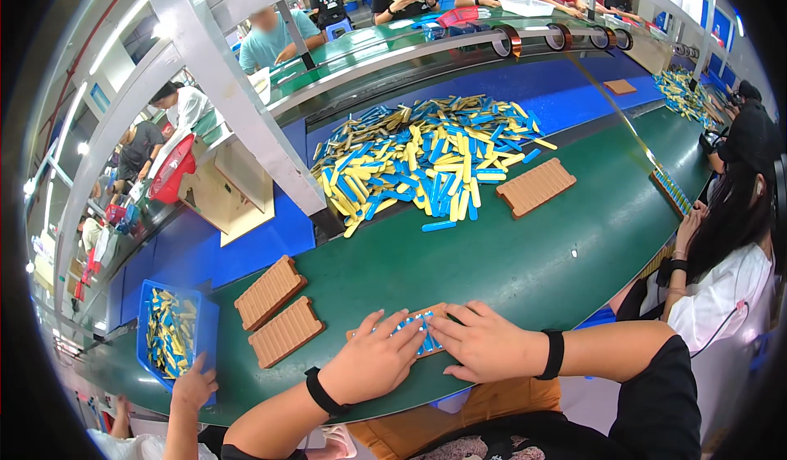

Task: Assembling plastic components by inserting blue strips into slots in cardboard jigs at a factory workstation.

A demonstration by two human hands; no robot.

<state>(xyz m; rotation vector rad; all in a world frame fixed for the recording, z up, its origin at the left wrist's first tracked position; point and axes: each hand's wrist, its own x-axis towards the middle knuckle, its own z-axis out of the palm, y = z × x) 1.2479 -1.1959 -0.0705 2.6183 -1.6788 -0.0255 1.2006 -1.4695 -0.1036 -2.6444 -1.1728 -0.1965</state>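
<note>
Workshop line, curved green surface [393, 275] in front, blue strip behind it, metal frame posts overhead. Left hand [379, 363] and right hand [482, 345]: fingers extended, laid over the same grooved brown tray [440, 307], fingertips close together near its middle, neither hand closed round anything. Tray sits at the near edge of the surface, blue strips [428, 343] in it, partly covered by the fingers. Black band on each wrist.

Just left of the tray: two more brown trays, near tray [287, 332] and far tray [270, 292], side by side. Farther left: blue bin [210, 321] of yellow and blue sticks, a co-worker's hand [194, 384] at its near side. Beyond the hands: big loose pile [430, 161] of the same sticks, another brown block [537, 187] to its right. Far right: co-worker's hand [693, 220] at a filled tray [674, 191], tape [627, 121] running to it.
</note>
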